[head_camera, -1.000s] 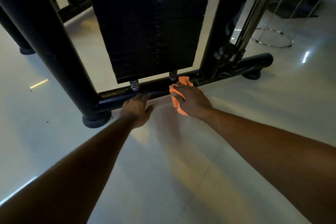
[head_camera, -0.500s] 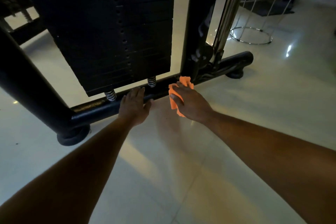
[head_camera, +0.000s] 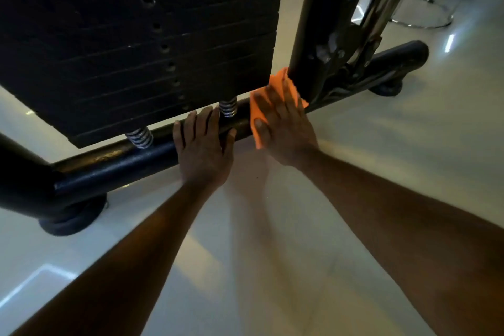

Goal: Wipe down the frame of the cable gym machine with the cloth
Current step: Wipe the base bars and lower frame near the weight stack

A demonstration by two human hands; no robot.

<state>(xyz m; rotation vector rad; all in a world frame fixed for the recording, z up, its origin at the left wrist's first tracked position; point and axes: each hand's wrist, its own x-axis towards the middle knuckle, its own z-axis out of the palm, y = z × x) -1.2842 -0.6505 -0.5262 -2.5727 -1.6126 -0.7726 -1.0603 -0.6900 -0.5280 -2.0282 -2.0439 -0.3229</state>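
Observation:
The black bottom bar of the machine frame (head_camera: 131, 161) runs low across the floor from lower left to upper right. My right hand (head_camera: 283, 128) presses an orange cloth (head_camera: 275, 82) flat on this bar, right where the black upright post (head_camera: 313, 24) meets it. My left hand (head_camera: 204, 144) rests on the bar just left of the cloth, fingers spread over the top, holding nothing. The black weight stack (head_camera: 136, 35) hangs above the bar on two coil springs (head_camera: 228, 108).
A round black foot (head_camera: 71, 218) carries the frame at lower left, another (head_camera: 387, 87) at the right end. A chrome guide rod (head_camera: 379, 8) rises beside the post. A chrome ring base (head_camera: 425, 22) stands on the glossy pale floor at upper right.
The view has come closer to the bar. My right hand has slid the cloth to the right along the bar, up against the upright post. My left hand has stayed on the bar.

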